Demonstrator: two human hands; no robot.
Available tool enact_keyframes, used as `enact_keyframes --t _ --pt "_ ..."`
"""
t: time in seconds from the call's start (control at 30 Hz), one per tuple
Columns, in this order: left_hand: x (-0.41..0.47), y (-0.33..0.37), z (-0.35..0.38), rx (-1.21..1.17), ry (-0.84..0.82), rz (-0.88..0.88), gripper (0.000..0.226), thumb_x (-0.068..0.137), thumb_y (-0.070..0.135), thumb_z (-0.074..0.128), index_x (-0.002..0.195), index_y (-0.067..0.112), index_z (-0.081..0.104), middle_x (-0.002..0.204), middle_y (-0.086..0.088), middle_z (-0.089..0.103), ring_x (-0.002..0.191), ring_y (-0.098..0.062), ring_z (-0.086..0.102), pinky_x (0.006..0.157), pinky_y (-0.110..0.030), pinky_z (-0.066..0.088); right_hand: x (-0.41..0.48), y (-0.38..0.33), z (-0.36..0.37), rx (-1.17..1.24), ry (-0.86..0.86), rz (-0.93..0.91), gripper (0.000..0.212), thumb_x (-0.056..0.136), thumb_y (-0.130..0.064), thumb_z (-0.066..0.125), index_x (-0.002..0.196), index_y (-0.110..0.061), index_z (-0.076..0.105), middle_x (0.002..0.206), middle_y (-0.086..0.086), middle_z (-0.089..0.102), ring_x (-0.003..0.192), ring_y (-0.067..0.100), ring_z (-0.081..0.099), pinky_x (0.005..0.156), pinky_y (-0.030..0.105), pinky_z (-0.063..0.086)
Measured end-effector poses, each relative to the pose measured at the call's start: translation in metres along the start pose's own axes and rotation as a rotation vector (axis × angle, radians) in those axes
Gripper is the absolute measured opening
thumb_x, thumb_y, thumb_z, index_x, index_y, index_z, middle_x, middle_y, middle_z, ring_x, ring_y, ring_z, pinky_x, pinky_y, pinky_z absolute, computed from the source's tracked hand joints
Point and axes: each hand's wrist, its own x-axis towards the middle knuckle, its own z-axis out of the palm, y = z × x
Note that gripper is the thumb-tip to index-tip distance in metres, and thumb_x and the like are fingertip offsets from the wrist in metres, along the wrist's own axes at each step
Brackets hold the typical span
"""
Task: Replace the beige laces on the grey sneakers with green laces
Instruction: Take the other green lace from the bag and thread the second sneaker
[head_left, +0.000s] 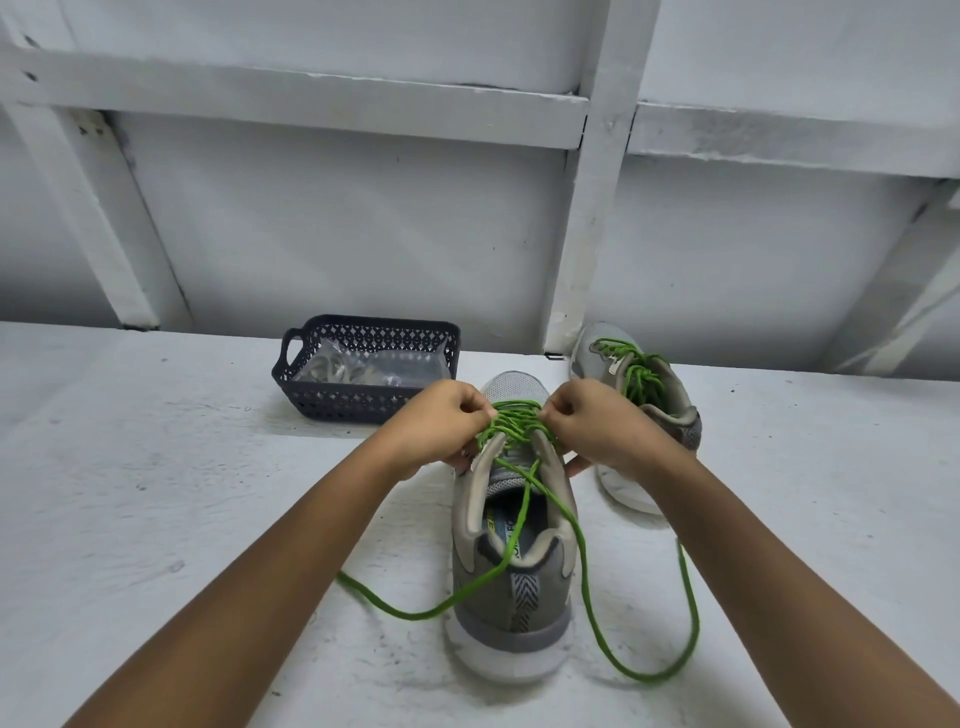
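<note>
The fingers (475, 409) of the left hand (441, 423) and right hand (597, 428) pinch the green lace (515, 420) between them, atop the grey sneaker (511, 566). Soft, limp cord, I judge; grip close to the eyelets.

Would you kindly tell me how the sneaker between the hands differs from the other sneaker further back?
The left hand and right hand pinch the green lace of the near sneaker; the far sneaker lies beyond them, unheld. The green lace trails loose ends over the table; the far lace sits gathered on its shoe. Both sneakers are grey with green lacing.
</note>
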Motion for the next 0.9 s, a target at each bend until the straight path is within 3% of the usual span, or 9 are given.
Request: enact_keyframes --t 0.1,0.23,0.43,0.63,0.8,0.9 --pt "0.0 0.0 -0.002 -0.032 0.011 0.003 0.013 0.095 0.015 0.053 0.084 0.013 0.06 0.072 -0.002 0.055 0.055 -0.01 0.054 0.05 -0.022 0.052 -0.001 0.002 -0.002 0.096 0.008 0.011 0.019 0.096 -0.009 0.047 0.087 0.001 0.061 0.069 0.007 0.056 0.057 0.017 0.06 0.045 0.026 0.055" --pt "0.0 -0.001 -0.005 -0.051 -0.017 -0.007 0.01 0.095 0.015 0.054 0.089 0.012 0.062 0.073 -0.003 0.056 0.052 -0.009 0.056 0.055 -0.024 0.054 0.001 0.005 -0.005 0.177 -0.006 0.038 0.018 0.096 -0.008 0.05 0.091 0.001 0.064 0.072 0.008 0.06 0.053 0.017 0.061 0.045 0.025 0.055" --pt "0.002 -0.002 -0.002 0.003 -0.042 -0.036 0.016 0.093 0.007 0.054 0.084 0.017 0.062 0.089 -0.013 0.065 0.066 -0.016 0.06 0.056 -0.023 0.054 0.007 0.007 0.001 0.059 0.004 0.044 0.019 0.09 0.0 0.049 0.092 -0.001 0.068 0.079 0.02 0.069 0.072 0.034 0.07 0.049 0.026 0.057" --pt "0.001 -0.001 0.001 0.007 0.009 -0.004 0.018 0.091 0.007 0.056 0.079 0.016 0.064 0.084 -0.01 0.062 0.075 -0.022 0.058 0.061 -0.03 0.054 0.007 0.006 0.0 0.094 -0.037 0.048 0.021 0.094 -0.013 0.052 0.078 -0.012 0.067 0.076 0.017 0.068 0.073 0.029 0.069 0.05 0.024 0.057" --pt "0.003 -0.003 0.006 0.046 0.079 -0.012 0.024 0.095 0.01 0.048 0.076 0.021 0.058 0.071 -0.005 0.056 0.071 -0.022 0.055 0.071 -0.039 0.055 0.01 0.003 0.004 0.089 -0.006 0.064 0.024 0.095 -0.011 0.048 0.091 0.006 0.064 0.063 0.01 0.053 0.059 0.022 0.057 0.042 0.021 0.052" --pt "0.005 -0.003 0.007 0.041 0.097 -0.011 0.024 0.095 0.011 0.049 0.075 0.021 0.058 0.065 -0.002 0.051 0.066 -0.02 0.052 0.068 -0.037 0.053 0.01 0.005 0.007 0.064 0.029 0.05 0.032 0.098 -0.016 0.046 0.101 0.012 0.06 0.06 0.007 0.049 0.054 0.019 0.054 0.042 0.02 0.051"
